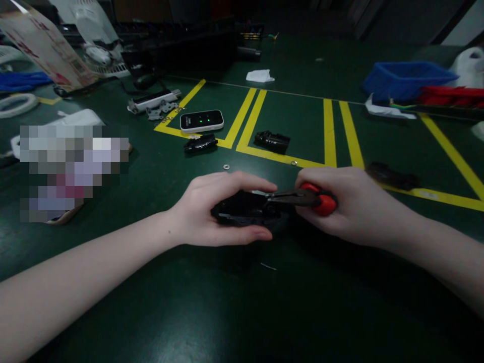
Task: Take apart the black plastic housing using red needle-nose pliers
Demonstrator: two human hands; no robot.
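Observation:
A black plastic housing (245, 212) lies between the thumb and fingers of my left hand (212, 206), which grips it from the left over the green tabletop. My right hand (340, 201) is wrapped round the red handles of a pair of long-nose pliers (293, 196). The narrow jaws point left and reach the upper right part of the housing. Whether they pinch a piece there I cannot tell. A thin wire-like piece (268, 266) rests on the table just in front of the housing.
Beyond my hands lie black plastic parts (272, 141), small rings (226, 167) and a white-edged device (202, 121) with green lights, among yellow tape lines (330, 131). A blue bin (410, 78) stands at the back right. On the left is a pixelated object (75, 171).

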